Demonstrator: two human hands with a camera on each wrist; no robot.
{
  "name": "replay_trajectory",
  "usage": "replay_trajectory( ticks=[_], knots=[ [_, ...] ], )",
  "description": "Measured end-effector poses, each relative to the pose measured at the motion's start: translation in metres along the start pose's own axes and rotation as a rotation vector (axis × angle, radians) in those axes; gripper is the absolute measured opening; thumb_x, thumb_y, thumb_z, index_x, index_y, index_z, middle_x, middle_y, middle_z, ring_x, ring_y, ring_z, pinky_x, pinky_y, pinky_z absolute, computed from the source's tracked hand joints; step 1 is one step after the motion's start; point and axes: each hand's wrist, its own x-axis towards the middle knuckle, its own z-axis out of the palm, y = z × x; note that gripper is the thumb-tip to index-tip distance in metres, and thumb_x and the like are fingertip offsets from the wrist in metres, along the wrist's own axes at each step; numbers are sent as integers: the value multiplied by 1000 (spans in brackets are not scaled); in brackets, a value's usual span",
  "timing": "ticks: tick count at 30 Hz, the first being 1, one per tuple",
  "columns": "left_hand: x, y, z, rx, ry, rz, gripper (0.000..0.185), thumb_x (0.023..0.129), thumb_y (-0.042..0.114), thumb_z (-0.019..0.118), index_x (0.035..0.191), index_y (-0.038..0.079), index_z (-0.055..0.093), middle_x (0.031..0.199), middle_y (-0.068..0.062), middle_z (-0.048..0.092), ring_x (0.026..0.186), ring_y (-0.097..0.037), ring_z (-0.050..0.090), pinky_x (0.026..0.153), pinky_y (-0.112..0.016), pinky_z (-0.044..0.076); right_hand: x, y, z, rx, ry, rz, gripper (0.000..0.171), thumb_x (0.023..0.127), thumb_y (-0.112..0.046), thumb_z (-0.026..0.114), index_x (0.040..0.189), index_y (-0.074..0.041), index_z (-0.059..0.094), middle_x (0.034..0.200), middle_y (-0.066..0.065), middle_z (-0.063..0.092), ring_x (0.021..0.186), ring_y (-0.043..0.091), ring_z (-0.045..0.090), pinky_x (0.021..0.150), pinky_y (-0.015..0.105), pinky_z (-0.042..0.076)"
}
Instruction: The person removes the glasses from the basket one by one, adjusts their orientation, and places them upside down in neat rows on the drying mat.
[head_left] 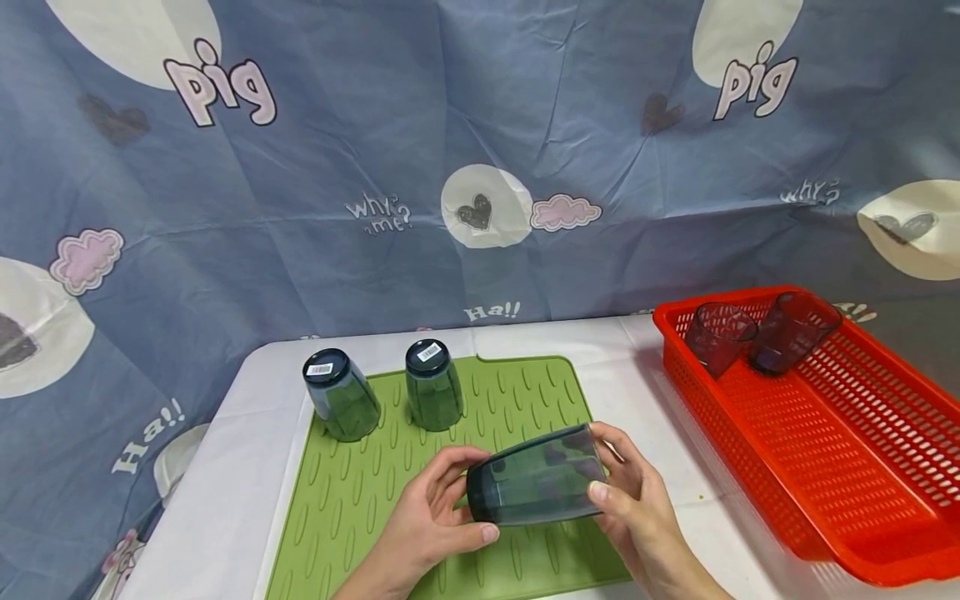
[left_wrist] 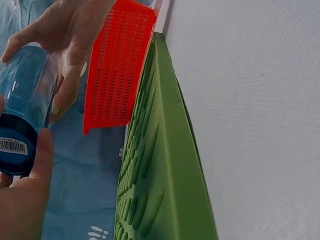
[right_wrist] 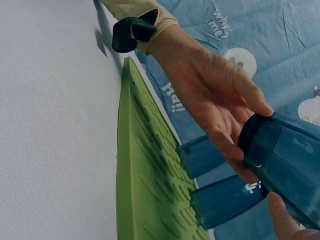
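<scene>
Both hands grip one dark tumbler (head_left: 536,487) sideways just above the green mat (head_left: 375,492): left hand (head_left: 427,521) curled round its base, right hand (head_left: 637,508) round its rim.

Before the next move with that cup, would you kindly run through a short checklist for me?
1. Both hands on the cup: ok; left hand grips its base end, right hand its rim end.
2. Cup off the mat: ok; it is held on its side above it.
3. Free room on the mat: ok; only two upside-down cups stand at its far edge.
4. Basket apart from the hands: ok; two more cups lie in its far end.
5. Cup dry inside: cannot tell.
</scene>
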Motion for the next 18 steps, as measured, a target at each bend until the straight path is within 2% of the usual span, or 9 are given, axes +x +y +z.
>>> replay_trajectory(
  ticks=[8,18],
  knots=[
    [0,0,1,7,42,-34,66,80,-7,74,137,-3,41,136,-19,49,122,-28,53,96,-43,51,0,2,-2,1,11,29,47,90,0,54,134,-10,41,130,7,54,109,18,59,87,39,55],
    [0,1,1,19,63,5,65,77,-8,75,134,-5,44,133,-21,51,121,-30,55,94,-41,52,2,2,-5,-21,-5,40,46,91,-1,53,135,-8,41,130,10,54,111,21,59,87,41,56]
  ],
)
